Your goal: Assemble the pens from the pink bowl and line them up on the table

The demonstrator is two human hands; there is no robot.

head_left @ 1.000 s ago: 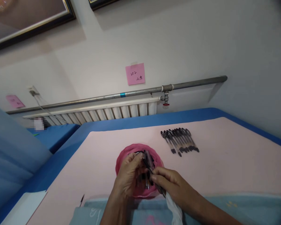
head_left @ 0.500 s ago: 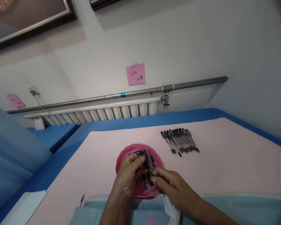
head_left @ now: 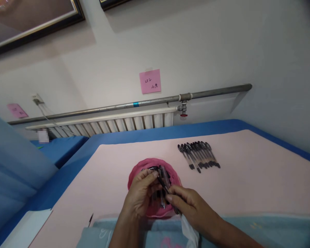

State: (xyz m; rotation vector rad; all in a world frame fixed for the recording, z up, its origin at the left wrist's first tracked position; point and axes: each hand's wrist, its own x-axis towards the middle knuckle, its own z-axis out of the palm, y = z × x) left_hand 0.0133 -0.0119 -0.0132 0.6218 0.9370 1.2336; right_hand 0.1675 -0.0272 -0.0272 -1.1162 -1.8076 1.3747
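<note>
Behind the basket (head_left: 136, 168), across the width of the view, stands the wall (head_left: 196, 51). Beneath the basket is the table (head_left: 144, 136); its blue border shows past the far edge of the sheet (head_left: 105, 179). The sheet extends well to the left and right of the basket, giving lateral room on both sides. On the basket's near side, the cloth (head_left: 260, 229) limits that room. The basket has a wavy rim and contains loose pens (head_left: 162, 199). Over its left part, the left hand (head_left: 140, 193) pinches the upper end of the held pen (head_left: 164, 185) between thumb and fingers. At its right rim, the right hand (head_left: 189, 203) grasps the same pen lower down; a white strip (head_left: 189, 230) hangs below that hand. The held pen is tilted above the basket. Right of the basket and farther back, the pen row (head_left: 198, 156) lies short of the sheet's far edge, with a strip of sheet between row and rim. Left of the basket, toward the near side, the lone pen (head_left: 90, 219) lies by the cloth's edge.
</note>
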